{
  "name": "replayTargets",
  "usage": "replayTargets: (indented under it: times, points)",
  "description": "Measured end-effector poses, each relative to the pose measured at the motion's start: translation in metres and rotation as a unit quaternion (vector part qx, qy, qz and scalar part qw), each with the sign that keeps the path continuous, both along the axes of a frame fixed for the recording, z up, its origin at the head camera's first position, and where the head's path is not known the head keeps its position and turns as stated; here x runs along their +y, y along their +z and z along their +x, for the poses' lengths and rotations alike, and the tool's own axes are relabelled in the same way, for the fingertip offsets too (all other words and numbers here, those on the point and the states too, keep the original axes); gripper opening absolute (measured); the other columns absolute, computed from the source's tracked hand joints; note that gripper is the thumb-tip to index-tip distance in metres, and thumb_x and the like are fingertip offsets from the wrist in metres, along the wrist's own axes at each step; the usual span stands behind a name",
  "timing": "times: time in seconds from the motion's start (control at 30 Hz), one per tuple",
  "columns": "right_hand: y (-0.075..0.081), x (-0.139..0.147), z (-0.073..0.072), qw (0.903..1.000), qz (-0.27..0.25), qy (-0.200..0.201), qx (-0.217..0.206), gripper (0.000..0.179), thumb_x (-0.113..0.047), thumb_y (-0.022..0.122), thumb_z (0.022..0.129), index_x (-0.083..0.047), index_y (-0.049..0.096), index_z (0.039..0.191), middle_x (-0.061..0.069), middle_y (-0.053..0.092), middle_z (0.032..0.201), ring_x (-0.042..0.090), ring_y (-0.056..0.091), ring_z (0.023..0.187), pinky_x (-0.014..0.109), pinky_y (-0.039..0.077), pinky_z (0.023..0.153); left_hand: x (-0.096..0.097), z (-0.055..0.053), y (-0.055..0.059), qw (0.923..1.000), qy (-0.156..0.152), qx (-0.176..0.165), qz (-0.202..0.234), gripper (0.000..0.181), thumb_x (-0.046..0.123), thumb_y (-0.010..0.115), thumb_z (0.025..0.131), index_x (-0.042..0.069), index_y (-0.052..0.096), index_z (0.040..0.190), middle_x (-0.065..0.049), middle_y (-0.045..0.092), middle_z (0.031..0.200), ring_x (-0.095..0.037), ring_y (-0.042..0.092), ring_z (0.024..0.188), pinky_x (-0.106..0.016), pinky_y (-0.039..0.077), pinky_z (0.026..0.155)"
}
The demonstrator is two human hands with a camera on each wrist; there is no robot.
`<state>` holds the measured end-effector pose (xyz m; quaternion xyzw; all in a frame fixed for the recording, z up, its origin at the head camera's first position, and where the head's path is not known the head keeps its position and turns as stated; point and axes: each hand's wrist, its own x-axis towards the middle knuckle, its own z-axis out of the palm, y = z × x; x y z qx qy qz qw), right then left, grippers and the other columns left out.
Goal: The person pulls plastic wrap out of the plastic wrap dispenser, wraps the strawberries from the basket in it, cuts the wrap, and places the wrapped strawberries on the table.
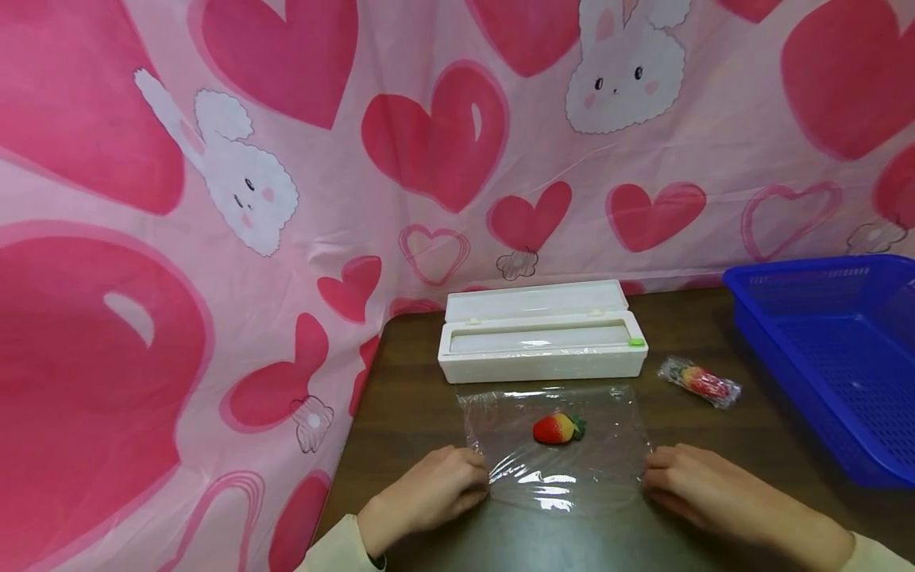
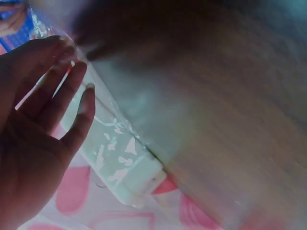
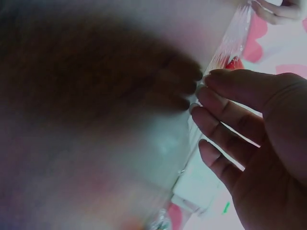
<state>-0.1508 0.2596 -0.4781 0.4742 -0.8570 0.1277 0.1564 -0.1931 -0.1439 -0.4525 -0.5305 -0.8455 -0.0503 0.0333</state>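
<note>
A sheet of clear cling film (image 1: 608, 449) lies on the table with a red-and-yellow toy strawberry (image 1: 554, 429) on top, near its middle. My left hand (image 1: 446, 486) pinches the sheet's near left edge between thumb and fingers. At the near right edge, my right hand (image 1: 704, 486) pinches the film the same way. Both wrist views show the thumb and forefinger tips together at the film, the other fingers loosely bent. Beyond the sheet stands a white cling film box (image 1: 543, 367), lid raised, with the roll inside.
Right of the box lies a film-wrapped toy strawberry bundle (image 1: 702, 383). A blue plastic basket (image 1: 793, 381) occupies the table's right side. Pink heart-patterned cloth (image 1: 429, 48) hangs behind and to the left of the dark wooden table (image 1: 407, 413).
</note>
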Motion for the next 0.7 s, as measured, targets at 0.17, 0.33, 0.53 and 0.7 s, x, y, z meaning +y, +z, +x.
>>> replayTargets:
  times: [0.17,0.33,0.53,0.7]
  points:
    - [-0.002,0.005,-0.002,0.9954,-0.061,-0.02,-0.071,0.027,-0.009,0.08,0.086,-0.029,0.063,0.091,-0.024,0.055,0.088,-0.007,0.052,0.077,0.018,0.042,0.059,-0.005,-0.008,-0.002,0.9906,0.04,-0.118,0.056,0.008,0.016,0.072,0.097,0.019,0.073,0.089,0.016,0.067,0.083,0.009,0.056,0.076,-0.011,0.047,0.073]
    - [0.001,0.007,-0.005,0.9809,-0.102,-0.049,-0.158,0.024,-0.008,0.068,0.098,-0.03,0.06,0.092,-0.025,0.053,0.081,-0.009,0.049,0.073,0.018,0.04,0.058,-0.01,-0.012,0.0,0.9684,0.089,-0.204,0.113,0.008,0.012,0.07,0.098,0.014,0.072,0.09,0.011,0.069,0.08,0.008,0.056,0.073,-0.011,0.047,0.07]
    - [0.01,0.006,-0.011,0.9752,-0.128,-0.08,-0.162,0.027,-0.005,0.066,0.098,-0.028,0.057,0.088,-0.023,0.05,0.077,-0.007,0.046,0.07,0.019,0.038,0.06,-0.008,-0.019,0.003,0.948,0.127,-0.238,0.169,0.006,0.007,0.067,0.098,0.008,0.073,0.096,0.004,0.073,0.083,0.002,0.063,0.075,-0.017,0.052,0.072]
    - [0.017,0.003,-0.021,0.9658,-0.167,-0.116,-0.161,0.025,-0.003,0.067,0.097,-0.025,0.06,0.087,-0.023,0.047,0.074,-0.006,0.043,0.066,0.02,0.038,0.058,-0.002,-0.027,0.006,0.945,0.151,-0.221,0.188,0.008,0.007,0.065,0.1,0.006,0.073,0.102,0.003,0.071,0.082,0.001,0.06,0.072,-0.019,0.052,0.07]
